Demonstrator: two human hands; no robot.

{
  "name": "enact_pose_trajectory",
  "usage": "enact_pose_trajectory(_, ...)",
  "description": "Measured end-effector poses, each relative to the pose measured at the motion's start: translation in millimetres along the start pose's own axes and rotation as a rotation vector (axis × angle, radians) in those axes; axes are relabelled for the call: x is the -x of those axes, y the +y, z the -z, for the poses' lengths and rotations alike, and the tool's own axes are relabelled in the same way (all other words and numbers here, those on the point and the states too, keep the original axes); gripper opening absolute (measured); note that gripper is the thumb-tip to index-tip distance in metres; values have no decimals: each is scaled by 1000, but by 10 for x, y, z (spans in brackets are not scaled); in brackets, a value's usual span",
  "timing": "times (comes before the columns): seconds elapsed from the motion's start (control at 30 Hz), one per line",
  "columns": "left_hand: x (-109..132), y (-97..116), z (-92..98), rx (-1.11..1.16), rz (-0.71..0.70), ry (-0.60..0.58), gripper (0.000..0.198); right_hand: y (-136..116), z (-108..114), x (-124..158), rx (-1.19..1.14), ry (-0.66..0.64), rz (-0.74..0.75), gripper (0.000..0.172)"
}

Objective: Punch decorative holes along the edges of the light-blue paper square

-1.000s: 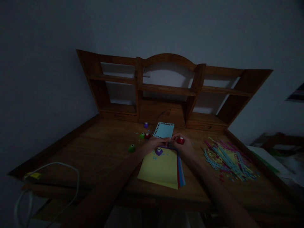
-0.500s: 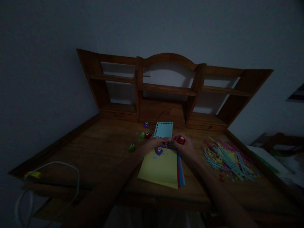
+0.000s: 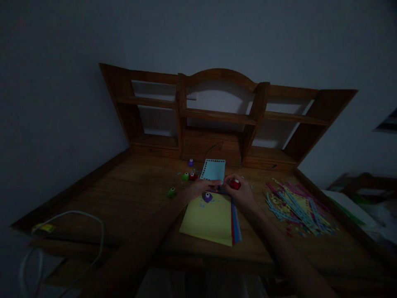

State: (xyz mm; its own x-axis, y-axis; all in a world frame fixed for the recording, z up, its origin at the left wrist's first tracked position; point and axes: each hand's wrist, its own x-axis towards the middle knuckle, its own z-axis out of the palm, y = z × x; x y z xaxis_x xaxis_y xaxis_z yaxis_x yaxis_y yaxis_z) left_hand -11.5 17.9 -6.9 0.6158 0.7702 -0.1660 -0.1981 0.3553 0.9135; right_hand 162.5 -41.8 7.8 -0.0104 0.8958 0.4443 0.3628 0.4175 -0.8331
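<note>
A light blue sheet of paper [image 3: 214, 170], punched with small shapes along its far and left edges, is held up at its near edge by my left hand [image 3: 204, 187], fingers closed on it. My right hand [image 3: 240, 193] is wrapped around a red craft punch [image 3: 235, 183] at the sheet's near right corner. Whether the paper sits inside the punch is too dark to tell. Just below my left hand, a purple craft punch [image 3: 207, 197] stands on a stack of yellow paper [image 3: 206, 219], with blue punched bits around it.
Left of the sheet are two green punches [image 3: 185, 176] [image 3: 171, 192], another red punch [image 3: 192, 176] and a purple punch [image 3: 191, 162]. Coloured paper strips [image 3: 297, 209] are heaped at the right. A wooden shelf [image 3: 217, 118] stands behind; a white cable [image 3: 77, 212] lies front left.
Both hands keep their hold on the sheet and the red punch, with only a very slight shift of the fingers. Nothing else has visibly moved.
</note>
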Motion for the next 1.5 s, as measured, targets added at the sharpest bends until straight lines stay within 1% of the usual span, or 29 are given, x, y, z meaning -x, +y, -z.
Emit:
enact_pose_trajectory(0.1,10,-7,-8,-9,-19,-5,35,2,-4,0,-9,-10,-1,16)
enact_pose_trajectory(0.17,10,-22,-22,-5,-31,-12,36,9,-10,-3,-31,8,-16,17)
enact_pose_trajectory(0.23,-4,-32,-30,3,-83,9,41,19,-14,-7,-43,39,-34,17)
enact_pose_trajectory(0.27,-17,-30,-27,10,-144,54,45,23,-14,-11,-42,51,-43,17)
enact_pose_trajectory(0.3,-33,-21,-19,11,-229,130,50,26,-12,-15,-38,62,-52,18)
enact_pose_trajectory(0.37,-66,18,10,-25,-446,352,59,27,-5,-24,-29,81,-71,20)
enact_pose_trajectory(0.43,-80,78,39,-147,-647,554,60,20,6,-33,-33,98,-86,21)
enact_pose_trajectory(0.47,-73,108,44,-239,-722,614,58,15,11,-37,-34,103,-89,21)
enact_pose_trajectory(0.5,-56,135,37,-342,-782,648,53,10,16,-41,-33,108,-90,21)
enact_pose_trajectory(0.53,-30,156,18,-449,-834,653,48,7,20,-44,-32,110,-88,20)
enact_pose_trajectory(0.57,2,168,-13,-559,-877,634,42,6,23,-47,-31,113,-86,20)
enact_pose_trajectory(0.6,36,173,-53,-662,-918,599,36,9,25,-50,-32,117,-85,20)
enact_pose_trajectory(0.67,98,159,-145,-842,-982,492,27,24,25,-55,-45,125,-91,20)
enact_pose_trajectory(0.73,137,129,-220,-957,-1017,403,23,45,22,-60,-64,124,-95,20)
enact_pose_trajectory(0.83,147,83,-259,-1044,-1029,356,19,73,13,-61,-72,113,-85,20)
enact_pose_trajectory(0.93,128,53,-228,-1093,-1037,356,16,86,-2,-58,-83,103,-90,20)
enact_pose_trajectory(1.17,96,16,-167,-1126,-1041,379,17,99,-8,-63,-101,71,-91,20)
enact_pose_trajectory(1.4,63,-30,-152,-1064,-1018,413,16,144,-27,-70,-104,77,-106,24)
enact_pose_trajectory(1.5,52,-43,-147,-1023,-995,407,17,155,-32,-68,-88,91,-105,25)
